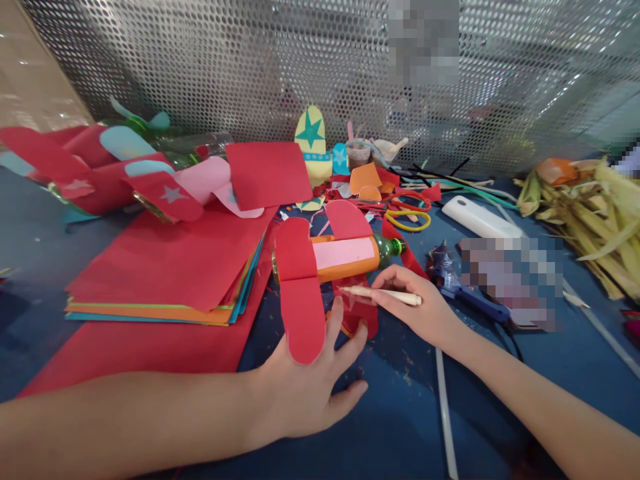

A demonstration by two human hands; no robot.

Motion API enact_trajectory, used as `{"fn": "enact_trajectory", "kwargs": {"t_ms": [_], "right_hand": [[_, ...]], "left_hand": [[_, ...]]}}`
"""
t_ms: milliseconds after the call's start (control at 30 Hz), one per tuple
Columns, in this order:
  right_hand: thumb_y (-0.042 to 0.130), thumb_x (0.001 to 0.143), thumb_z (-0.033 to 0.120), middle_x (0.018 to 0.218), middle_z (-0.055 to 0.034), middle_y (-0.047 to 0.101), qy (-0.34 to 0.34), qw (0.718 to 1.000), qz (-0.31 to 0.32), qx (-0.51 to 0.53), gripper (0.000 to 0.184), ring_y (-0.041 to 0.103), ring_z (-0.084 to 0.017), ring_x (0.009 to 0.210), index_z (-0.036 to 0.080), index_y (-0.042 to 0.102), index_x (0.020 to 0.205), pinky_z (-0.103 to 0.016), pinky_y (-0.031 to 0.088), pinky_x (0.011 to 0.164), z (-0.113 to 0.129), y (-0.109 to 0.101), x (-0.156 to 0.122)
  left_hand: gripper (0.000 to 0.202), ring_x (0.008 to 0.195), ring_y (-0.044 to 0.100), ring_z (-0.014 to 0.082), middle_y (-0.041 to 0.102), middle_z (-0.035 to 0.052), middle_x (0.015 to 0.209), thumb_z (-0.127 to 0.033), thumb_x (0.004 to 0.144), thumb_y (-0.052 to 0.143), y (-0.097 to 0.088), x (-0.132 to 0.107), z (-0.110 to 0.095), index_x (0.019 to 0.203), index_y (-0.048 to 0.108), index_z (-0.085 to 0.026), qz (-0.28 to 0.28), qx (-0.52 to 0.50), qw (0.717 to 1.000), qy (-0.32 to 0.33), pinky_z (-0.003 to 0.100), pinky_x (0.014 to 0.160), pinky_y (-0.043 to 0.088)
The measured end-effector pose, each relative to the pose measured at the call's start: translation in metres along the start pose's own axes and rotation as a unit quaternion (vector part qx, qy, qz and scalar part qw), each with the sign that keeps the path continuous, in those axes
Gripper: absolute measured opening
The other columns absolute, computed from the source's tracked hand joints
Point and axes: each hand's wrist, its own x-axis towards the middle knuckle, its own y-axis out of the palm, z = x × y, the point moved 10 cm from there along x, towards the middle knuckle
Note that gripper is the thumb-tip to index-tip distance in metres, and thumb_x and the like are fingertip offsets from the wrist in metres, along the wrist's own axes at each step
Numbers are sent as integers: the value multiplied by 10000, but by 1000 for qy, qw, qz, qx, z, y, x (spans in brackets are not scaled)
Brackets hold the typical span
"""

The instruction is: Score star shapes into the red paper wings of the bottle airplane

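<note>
My right hand (417,303) pinches a pale felt-tip pen (400,296), its tip over a red paper wing (357,307) that bears a faint star outline. Fingers spread, my left hand (313,380) rests at that wing's lower edge, partly beneath another rounded red paper wing (303,320). Both wings belong to a model made on a green plastic bottle (387,249) lying on its side, neck to the right. Orange paper and a pink strip (345,253) wrap the bottle. A further red flap (347,220) sticks out on its far side.
Left lies a stack of coloured paper (165,267), with finished bottle planes (95,167) behind. Yellow-handled scissors (407,220), paper scraps, a blue glue gun (465,297), a white case (483,217) and dried husks (590,220) spread rightward. A perforated metal panel (225,67) stands behind.
</note>
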Motion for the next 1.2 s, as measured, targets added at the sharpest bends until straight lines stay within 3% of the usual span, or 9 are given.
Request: {"fn": "enact_trajectory", "kwargs": {"t_ms": [1200], "right_hand": [[566, 836, 264, 681, 10, 571, 14, 1000, -11, 18, 100, 534, -125, 613, 200, 529, 768, -237, 413, 564, 2, -3, 0]], "left_hand": [[557, 1126, 519, 389, 403, 199, 1407, -540, 909, 406, 4, 0, 2, 1384, 448, -252, 17, -17, 1000, -13, 522, 864, 465]]}}
